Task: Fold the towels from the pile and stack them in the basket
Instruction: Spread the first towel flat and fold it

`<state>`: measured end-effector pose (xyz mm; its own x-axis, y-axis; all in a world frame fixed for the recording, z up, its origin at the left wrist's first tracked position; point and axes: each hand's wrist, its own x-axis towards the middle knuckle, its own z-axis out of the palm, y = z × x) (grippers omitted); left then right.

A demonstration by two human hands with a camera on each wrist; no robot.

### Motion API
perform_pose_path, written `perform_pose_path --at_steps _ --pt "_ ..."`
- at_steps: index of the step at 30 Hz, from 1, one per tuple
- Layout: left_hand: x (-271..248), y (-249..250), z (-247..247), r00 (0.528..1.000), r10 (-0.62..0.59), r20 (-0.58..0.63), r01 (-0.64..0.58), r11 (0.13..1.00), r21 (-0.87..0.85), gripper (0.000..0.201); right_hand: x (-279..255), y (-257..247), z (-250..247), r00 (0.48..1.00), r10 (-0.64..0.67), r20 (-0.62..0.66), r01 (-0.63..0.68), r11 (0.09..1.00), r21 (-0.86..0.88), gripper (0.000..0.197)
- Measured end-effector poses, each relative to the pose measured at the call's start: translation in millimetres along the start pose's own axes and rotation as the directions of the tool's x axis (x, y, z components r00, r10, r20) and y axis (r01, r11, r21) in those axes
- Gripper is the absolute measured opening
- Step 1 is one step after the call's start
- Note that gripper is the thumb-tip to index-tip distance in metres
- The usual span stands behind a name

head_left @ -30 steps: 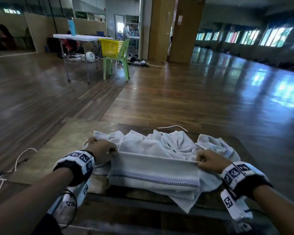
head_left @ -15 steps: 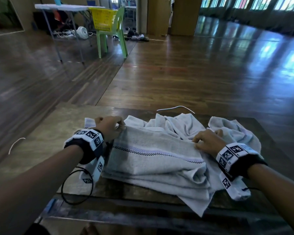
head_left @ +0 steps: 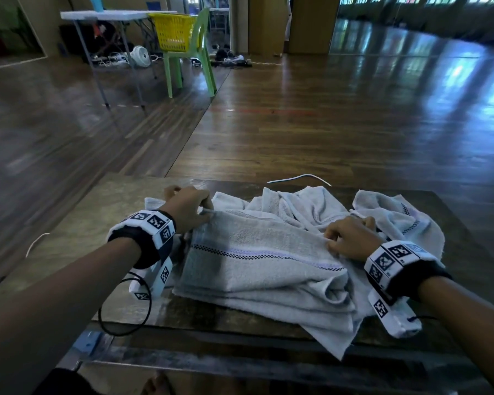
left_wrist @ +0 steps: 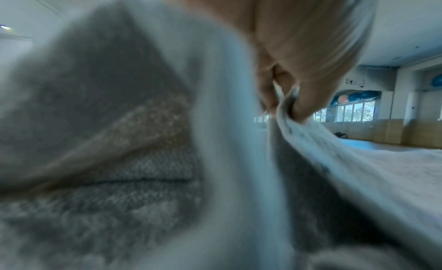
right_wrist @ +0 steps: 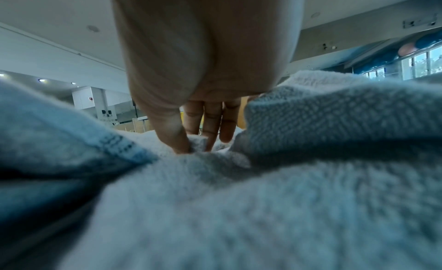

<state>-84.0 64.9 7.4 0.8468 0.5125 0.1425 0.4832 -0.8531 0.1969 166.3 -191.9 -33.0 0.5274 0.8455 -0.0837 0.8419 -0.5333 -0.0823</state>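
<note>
A white towel (head_left: 257, 260) with a checkered stripe lies folded over itself on top of a rumpled pile of towels (head_left: 305, 206) on the dark table (head_left: 103, 220). My left hand (head_left: 190, 208) pinches the towel's far left corner; the left wrist view shows the towel edge (left_wrist: 285, 104) between thumb and fingers. My right hand (head_left: 350, 238) holds the far right corner, thumb and fingertips (right_wrist: 181, 142) pinching the towel cloth (right_wrist: 239, 208). The yellow basket (head_left: 173, 31) sits on a green chair (head_left: 194, 61) far across the room.
A white folding table (head_left: 109, 15) stands behind the chair, with a small fan (head_left: 140, 54) and cables on the floor beneath. A white cord (head_left: 300, 178) lies past the table's far edge. Wooden floor stretches all around.
Both hands carried the towel's held edge away from me over the pile, laying the towel doubled over itself. The striped band now faces up in the middle.
</note>
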Motion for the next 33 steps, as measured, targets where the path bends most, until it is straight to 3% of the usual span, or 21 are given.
perform_pose_path --at_steps 2,4,6,9,11,15,21,26,31,33 --pt "-7 4 -5 0.975 0.065 -0.211 -0.071 0.997 -0.023 0.017 -3 2 0 1.0 0.004 -0.015 -0.003 0.999 0.049 0.023" --pt "-16 5 -6 0.908 0.146 -0.393 -0.168 0.986 -0.021 0.013 -6 4 1 0.999 -0.004 -0.045 0.007 0.997 0.079 0.017" --pt "-24 4 -5 0.927 0.176 -0.331 -0.205 0.977 -0.056 0.017 -9 5 2 0.999 -0.005 -0.051 0.009 0.996 0.091 0.01" --pt "-30 -8 5 0.99 0.088 -0.106 -0.097 0.992 -0.086 0.015 -8 7 5 0.999 -0.013 -0.042 0.017 0.996 0.09 0.009" --pt "-29 -16 8 0.996 0.029 -0.089 -0.043 0.988 -0.15 0.007 -6 9 7 0.998 -0.015 -0.055 0.019 0.997 0.08 0.011" --pt "-17 -20 8 0.997 0.03 -0.071 -0.046 0.969 -0.242 0.012 -4 10 8 0.998 -0.019 -0.061 0.023 0.998 0.054 0.018" --pt "3 -10 3 0.981 -0.105 0.163 0.11 0.994 -0.022 0.021 -3 5 5 0.997 -0.032 -0.071 0.037 0.996 0.076 0.007" --pt "3 -6 1 0.975 -0.142 0.171 0.141 0.99 0.02 0.022 -4 4 4 0.998 -0.03 -0.051 0.033 0.997 0.065 0.008" --pt "-1 -9 -5 0.98 -0.113 0.163 0.147 0.966 -0.212 0.019 -4 5 3 0.999 -0.019 -0.028 0.021 0.996 0.085 0.011" --pt "-2 -8 -5 0.992 -0.086 0.091 0.111 0.938 -0.328 0.021 -5 4 3 0.999 -0.019 -0.028 0.022 0.996 0.091 0.011"
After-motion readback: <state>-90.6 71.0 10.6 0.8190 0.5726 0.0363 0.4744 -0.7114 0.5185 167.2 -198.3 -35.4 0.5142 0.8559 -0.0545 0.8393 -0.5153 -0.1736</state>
